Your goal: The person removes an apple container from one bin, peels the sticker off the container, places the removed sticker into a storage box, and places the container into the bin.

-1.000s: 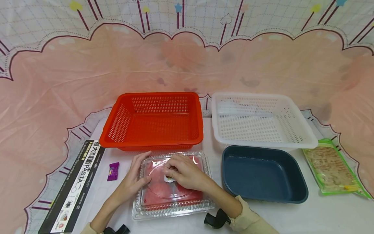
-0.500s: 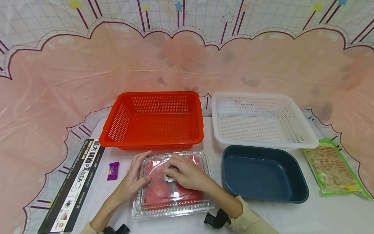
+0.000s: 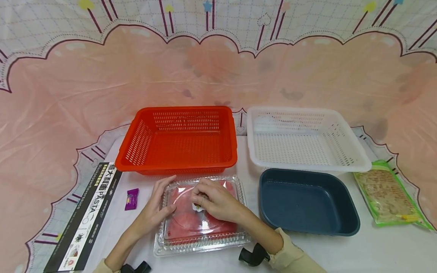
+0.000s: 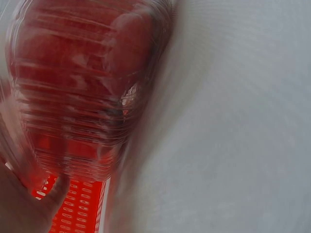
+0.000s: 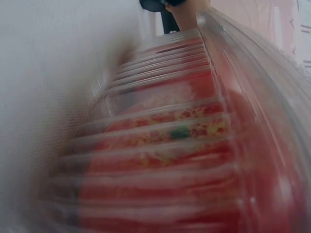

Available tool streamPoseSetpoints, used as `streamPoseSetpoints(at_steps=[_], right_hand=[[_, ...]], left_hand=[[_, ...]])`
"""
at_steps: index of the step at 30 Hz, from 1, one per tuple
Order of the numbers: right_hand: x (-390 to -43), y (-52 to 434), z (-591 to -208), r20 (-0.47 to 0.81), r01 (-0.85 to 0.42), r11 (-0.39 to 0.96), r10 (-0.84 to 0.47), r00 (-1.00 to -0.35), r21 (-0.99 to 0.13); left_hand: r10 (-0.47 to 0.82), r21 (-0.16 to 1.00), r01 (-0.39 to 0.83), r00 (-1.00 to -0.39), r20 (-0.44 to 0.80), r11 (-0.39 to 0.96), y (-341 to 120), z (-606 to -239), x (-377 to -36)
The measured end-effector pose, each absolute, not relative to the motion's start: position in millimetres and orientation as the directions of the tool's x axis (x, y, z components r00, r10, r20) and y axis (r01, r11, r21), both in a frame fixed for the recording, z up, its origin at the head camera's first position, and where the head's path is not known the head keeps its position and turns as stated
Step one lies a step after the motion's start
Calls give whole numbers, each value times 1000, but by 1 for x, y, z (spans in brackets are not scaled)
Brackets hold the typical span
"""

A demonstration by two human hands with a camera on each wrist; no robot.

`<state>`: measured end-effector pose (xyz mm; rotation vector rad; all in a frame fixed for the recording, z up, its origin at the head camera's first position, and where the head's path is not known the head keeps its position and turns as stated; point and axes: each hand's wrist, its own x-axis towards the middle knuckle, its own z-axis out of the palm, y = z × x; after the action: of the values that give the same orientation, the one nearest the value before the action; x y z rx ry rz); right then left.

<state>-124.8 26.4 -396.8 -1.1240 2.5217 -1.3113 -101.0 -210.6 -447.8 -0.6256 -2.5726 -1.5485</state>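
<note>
Two hands rest on one clear plastic clamshell box [image 3: 201, 216] with red contents, which lies on the white table [image 3: 341, 254] directly in front of the orange basket [image 3: 177, 138] and just left of the dark blue tray [image 3: 307, 203]. Left hand [image 3: 155, 206]: fingers straight and relaxed, laid flat along the box's left edge and lid, tips pointing toward the orange basket; nothing gripped. Right hand [image 3: 215, 201]: lies on top of the lid near its centre, fingertips bent and pinching at a small white sticker [image 3: 197, 207] on the lid. Lid is closed under both hands. Left wrist view: blurred, ribbed wall of the box fills the upper left, orange basket mesh below. Right wrist view: ribbed side of the box close up, red contents behind it. White basket [image 3: 304, 138] stands behind the blue tray. Purple candy [image 3: 131, 199] and black pasta box [image 3: 85, 220] lie left of the clamshell; green packet [image 3: 387, 195] at far right.
</note>
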Motion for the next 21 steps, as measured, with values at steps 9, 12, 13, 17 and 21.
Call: streamPoseSetpoints(at_steps=[9, 12, 13, 17, 21], right_hand=[[-127, 25, -397, 253, -581, 383, -634, -731, -719], [-128, 25, -397, 248, -568, 385, -623, -741, -728], [-128, 25, -397, 245, -561, 383, -620, -745, -734], [-128, 26, -396, 226, -520, 350, -617, -754, -779], [-128, 27, -396, 210, -484, 314, -619, -757, -817]], left_hand=[[304, 827, 386, -912, 275, 409, -210, -448, -102], [304, 826, 388, -912, 277, 410, -210, -448, -102], [304, 826, 386, -912, 275, 411, -210, -449, -102], [303, 826, 381, -914, 270, 414, -211, -449, -102], [302, 832, 374, -917, 263, 411, -211, -449, -102]])
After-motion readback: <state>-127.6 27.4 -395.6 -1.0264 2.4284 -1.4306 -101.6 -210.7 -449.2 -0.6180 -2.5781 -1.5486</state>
